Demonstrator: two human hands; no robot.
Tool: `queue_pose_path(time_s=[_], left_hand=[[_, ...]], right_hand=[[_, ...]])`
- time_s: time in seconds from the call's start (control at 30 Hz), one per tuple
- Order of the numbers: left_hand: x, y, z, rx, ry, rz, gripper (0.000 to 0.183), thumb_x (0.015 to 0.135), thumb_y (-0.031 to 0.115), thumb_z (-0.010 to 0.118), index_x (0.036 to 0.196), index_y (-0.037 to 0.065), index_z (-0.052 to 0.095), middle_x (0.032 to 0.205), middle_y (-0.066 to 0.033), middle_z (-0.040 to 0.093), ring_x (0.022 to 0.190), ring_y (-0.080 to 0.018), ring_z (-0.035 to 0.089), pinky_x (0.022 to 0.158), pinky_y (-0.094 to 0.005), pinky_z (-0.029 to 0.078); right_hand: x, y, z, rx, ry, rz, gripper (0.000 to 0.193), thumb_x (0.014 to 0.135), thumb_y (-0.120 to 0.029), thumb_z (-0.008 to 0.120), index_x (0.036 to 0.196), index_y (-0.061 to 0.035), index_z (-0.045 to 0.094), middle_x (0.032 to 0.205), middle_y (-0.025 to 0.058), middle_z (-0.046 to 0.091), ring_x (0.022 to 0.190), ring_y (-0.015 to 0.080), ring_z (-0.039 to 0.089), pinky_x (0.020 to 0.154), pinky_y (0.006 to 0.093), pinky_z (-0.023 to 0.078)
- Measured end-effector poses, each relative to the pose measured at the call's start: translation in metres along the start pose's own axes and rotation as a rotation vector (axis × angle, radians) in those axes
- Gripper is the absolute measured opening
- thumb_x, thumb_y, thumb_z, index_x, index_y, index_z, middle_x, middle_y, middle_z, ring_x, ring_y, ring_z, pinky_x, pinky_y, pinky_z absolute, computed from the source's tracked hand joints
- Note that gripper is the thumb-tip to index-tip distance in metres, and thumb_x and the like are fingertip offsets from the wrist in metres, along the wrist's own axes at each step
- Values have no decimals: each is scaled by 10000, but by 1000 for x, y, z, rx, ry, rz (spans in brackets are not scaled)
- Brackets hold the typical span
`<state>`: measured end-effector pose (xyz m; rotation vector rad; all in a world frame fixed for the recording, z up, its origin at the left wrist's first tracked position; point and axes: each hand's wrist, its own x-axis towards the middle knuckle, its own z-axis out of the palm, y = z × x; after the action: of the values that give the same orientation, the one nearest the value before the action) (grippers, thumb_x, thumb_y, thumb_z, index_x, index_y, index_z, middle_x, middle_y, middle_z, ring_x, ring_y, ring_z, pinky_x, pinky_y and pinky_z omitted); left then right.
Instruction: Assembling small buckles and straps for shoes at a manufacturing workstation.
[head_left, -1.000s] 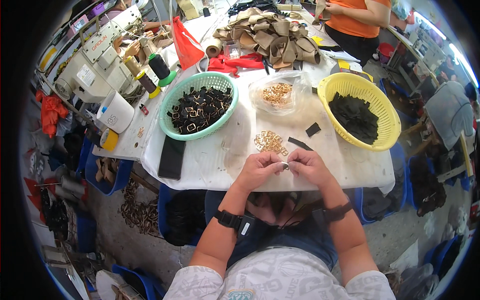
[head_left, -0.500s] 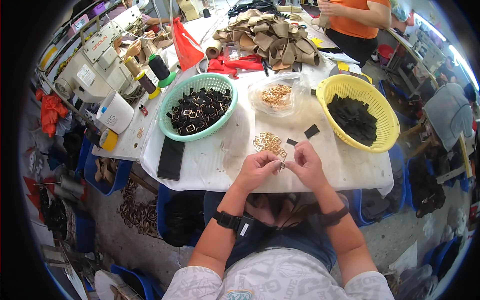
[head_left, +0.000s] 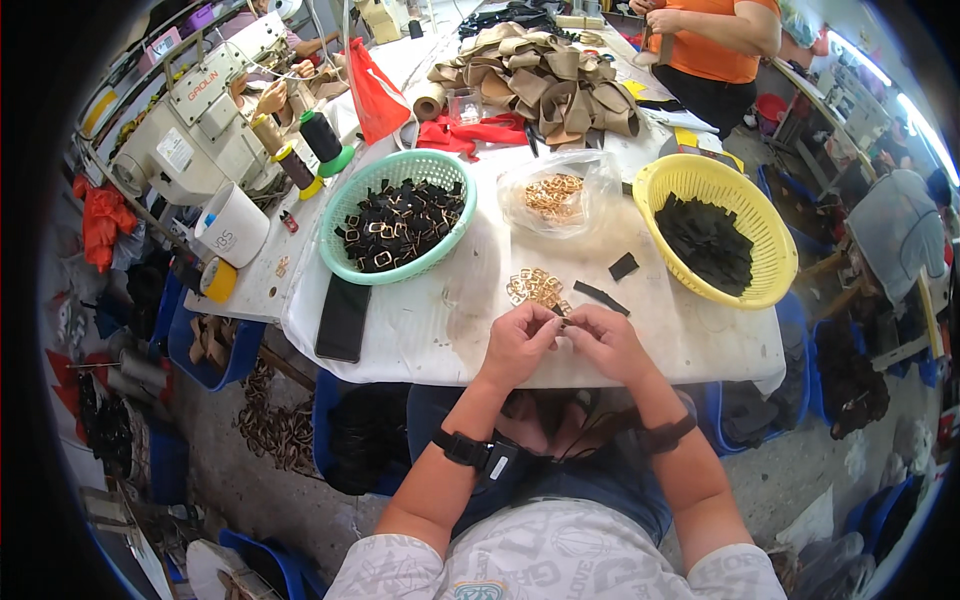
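Observation:
My left hand [head_left: 520, 343] and my right hand [head_left: 608, 343] meet over the table's near edge, fingertips pinched together. Between them is a small black strap piece [head_left: 563, 323], mostly covered by the fingers; whether a buckle is on it I cannot tell. Just beyond my fingers lies a loose pile of gold buckles [head_left: 535, 286]. A narrow black strip [head_left: 602, 298] rests beside my right hand, with a short black piece [head_left: 623, 266] farther off. The green basket [head_left: 462, 225] on the left holds black straps with gold buckles; the yellow basket [head_left: 783, 255] on the right holds black pieces.
A clear plastic bag of buckles [head_left: 555, 200] sits between the baskets. A phone [head_left: 343, 318] lies at the table's left edge, near a sewing machine [head_left: 190, 140]. Tan pieces [head_left: 545, 80] are heaped at the back, where a person in orange [head_left: 715, 45] stands.
My right hand has drawn slightly down and in toward my left, uncovering more of the narrow black strip. At the back right, the person in orange has raised their hands.

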<state>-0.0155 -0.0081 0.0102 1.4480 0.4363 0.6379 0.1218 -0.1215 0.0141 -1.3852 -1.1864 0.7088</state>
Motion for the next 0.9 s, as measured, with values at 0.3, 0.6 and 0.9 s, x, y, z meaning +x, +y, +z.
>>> queue_pose_path(time_s=[0.3,0.6,0.9], left_hand=[[5,-6,-4,42,50,76,55,849,24,655,864,-24,633,821,-59,655,674,-92,612,612,-213,509],[7,-7,-6,-14,63,-48,64,828,0,654,865,-49,635,944,-115,643,741,-140,657,639,-231,545],[11,-4,-3,-68,149,-115,76,840,6,644,878,-49,606,794,-104,662,677,-161,673,603,-249,554]], right_hand=[[2,1,-1,174,132,139,91,910,-65,582,911,22,611,755,47,638,586,76,556,549,221,461],[5,6,-4,286,166,170,93,902,-54,598,952,23,610,767,63,651,572,72,568,513,199,465],[6,7,-4,286,171,167,161,896,-3,555,1039,45,610,804,84,660,602,82,586,546,213,489]])
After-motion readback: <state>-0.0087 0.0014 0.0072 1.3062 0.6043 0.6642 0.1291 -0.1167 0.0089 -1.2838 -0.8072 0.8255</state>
